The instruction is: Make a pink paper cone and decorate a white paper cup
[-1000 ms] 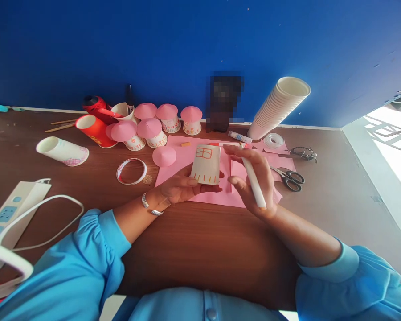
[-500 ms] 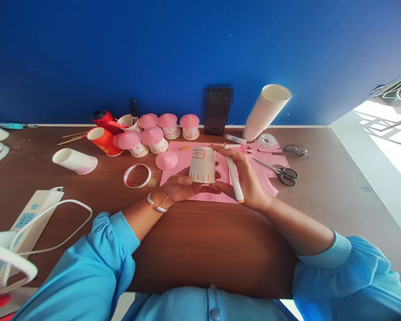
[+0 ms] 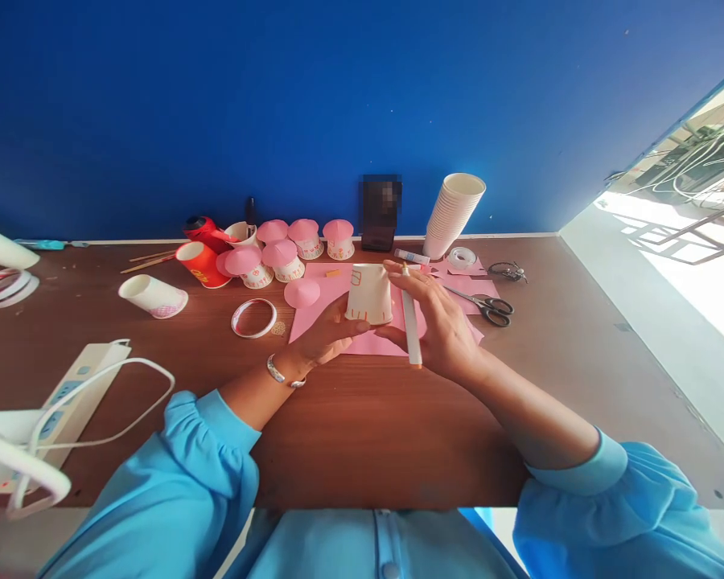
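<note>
A white paper cup (image 3: 371,296) is upside down between my two hands, above pink paper. Its side carries an orange-red window outline near the left edge and short orange strokes along the wide rim. My left hand (image 3: 326,336) grips the cup from the lower left, thumb at the rim. In my right hand (image 3: 445,326) a white marker (image 3: 411,326) lies across the fingers, its orange end pointing down toward me. The right fingertips are close to the cup's right side; whether they touch it I cannot tell.
Decorated cups with pink cone roofs (image 3: 281,253) stand at the back beside a red cup (image 3: 202,264). A leaning cup stack (image 3: 455,215), scissors (image 3: 488,305), clear tape (image 3: 462,257) and pink paper (image 3: 314,322) lie around. A power strip (image 3: 76,394) with a cable sits left.
The cup has turned in my hands, so the window drawing has moved to its left edge. The marker now stands more upright. The whole view has shifted slightly.
</note>
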A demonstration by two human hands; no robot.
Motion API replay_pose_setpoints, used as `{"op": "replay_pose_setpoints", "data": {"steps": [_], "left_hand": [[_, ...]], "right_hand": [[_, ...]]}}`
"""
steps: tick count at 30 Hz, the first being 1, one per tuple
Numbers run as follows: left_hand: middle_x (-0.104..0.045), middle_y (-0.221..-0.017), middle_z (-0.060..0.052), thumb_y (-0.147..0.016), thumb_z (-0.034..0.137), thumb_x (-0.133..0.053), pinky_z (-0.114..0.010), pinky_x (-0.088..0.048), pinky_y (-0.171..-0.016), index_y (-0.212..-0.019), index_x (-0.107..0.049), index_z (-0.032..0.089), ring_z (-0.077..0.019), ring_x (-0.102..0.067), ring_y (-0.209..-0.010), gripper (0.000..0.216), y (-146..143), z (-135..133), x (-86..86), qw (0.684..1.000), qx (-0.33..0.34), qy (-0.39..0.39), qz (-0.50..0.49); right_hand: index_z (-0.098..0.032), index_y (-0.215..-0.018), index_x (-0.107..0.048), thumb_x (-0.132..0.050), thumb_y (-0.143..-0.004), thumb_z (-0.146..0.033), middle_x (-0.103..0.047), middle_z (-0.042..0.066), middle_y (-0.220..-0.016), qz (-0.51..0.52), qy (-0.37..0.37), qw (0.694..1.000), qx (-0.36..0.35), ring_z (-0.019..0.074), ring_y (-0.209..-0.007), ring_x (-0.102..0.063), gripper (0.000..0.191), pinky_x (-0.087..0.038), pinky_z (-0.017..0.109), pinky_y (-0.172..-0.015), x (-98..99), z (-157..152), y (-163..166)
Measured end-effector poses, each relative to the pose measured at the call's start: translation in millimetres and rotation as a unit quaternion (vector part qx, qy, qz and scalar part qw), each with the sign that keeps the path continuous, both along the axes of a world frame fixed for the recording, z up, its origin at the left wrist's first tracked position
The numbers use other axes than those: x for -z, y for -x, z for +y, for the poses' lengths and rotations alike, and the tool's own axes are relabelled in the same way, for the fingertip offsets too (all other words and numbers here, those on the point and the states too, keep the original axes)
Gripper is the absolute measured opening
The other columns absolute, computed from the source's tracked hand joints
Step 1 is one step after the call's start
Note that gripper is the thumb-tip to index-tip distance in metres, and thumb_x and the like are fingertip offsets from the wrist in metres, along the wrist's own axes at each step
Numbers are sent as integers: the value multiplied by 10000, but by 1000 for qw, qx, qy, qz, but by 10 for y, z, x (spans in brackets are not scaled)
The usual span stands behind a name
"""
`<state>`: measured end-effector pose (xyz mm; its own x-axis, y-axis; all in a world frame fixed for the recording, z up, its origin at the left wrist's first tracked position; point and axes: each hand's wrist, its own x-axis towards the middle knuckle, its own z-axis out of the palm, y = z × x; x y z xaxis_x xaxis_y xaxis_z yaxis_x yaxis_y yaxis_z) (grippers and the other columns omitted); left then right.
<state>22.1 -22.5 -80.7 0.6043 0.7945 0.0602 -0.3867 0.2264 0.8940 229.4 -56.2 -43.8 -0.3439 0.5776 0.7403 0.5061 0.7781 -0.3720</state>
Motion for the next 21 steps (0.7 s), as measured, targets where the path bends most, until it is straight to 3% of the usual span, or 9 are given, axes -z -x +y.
{"op": "replay_pose_setpoints", "data": {"steps": [3, 5, 7, 12, 16, 18, 21], "left_hand": [[-781, -1156, -106, -769, 357, -881, -533, -538, -1075, -1280, -691, 223, -338, -698, -1210, 562, 45, -77, -40, 1000, 2, 6, -25], [-782, -1180, -111, -764, 357, -882, -537, -533, -1092, -1266, -699, 223, -337, -699, -1218, 552, 88, -154, -51, 999, 0, 14, -34], [-783, -1191, -115, -776, 342, -873, -530, -532, -1102, -1259, -702, 219, -330, -701, -1221, 527, 134, -253, -45, 999, -1, 26, -36], [-791, -1149, -130, -788, 343, -874, -517, -541, -1088, -1228, -708, 190, -333, -724, -1179, 495, 191, -479, 41, 997, -6, 67, -27], [-790, -1127, -128, -766, 352, -897, -502, -558, -1057, -1184, -709, 176, -327, -734, -1146, 491, 161, -531, 165, 997, -13, 78, -23], [-784, -1144, -131, -769, 333, -897, -486, -562, -1043, -1170, -709, 172, -317, -733, -1139, 471, 147, -528, 216, 997, -13, 75, -18], [-781, -1131, -117, -755, 301, -910, -447, -567, -1018, -1155, -717, 174, -285, -737, -1100, 463, 142, -518, 256, 997, -17, 80, -10]], "right_hand": [[-284, -1430, -610, -610, -1030, -402, -755, 99, -1088, 101, 12, 995, 8, 284, -1001, -740, 417, -629, 481, -850, -61, -204, -41], [-287, -1345, -699, -542, -1059, -427, -685, 50, -850, 148, 54, 987, 3, 231, -759, -687, 355, -587, 413, -680, -63, -366, -64], [-279, -1252, -750, -552, -1055, -418, -635, 27, -775, 185, 120, 975, -4, 194, -652, -627, 312, -533, 370, -596, -23, -512, -60], [-229, -1059, -666, -678, -993, -329, -651, -19, -712, 321, 281, 903, -58, 154, -600, -632, 120, -512, 310, -570, 200, -654, 92], [-217, -953, -618, -690, -984, -376, -654, -25, -703, 378, 352, 851, -96, 144, -615, -620, 177, -507, 303, -618, 355, -596, 224], [-215, -953, -617, -693, -981, -386, -654, -25, -705, 382, 370, 841, -99, 142, -623, -614, 190, -504, 299, -626, 380, -581, 247], [-217, -939, -619, -696, -974, -362, -642, -26, -698, 348, 348, 866, -84, 142, -614, -608, 167, -494, 291, -599, 348, -605, 236]]}}
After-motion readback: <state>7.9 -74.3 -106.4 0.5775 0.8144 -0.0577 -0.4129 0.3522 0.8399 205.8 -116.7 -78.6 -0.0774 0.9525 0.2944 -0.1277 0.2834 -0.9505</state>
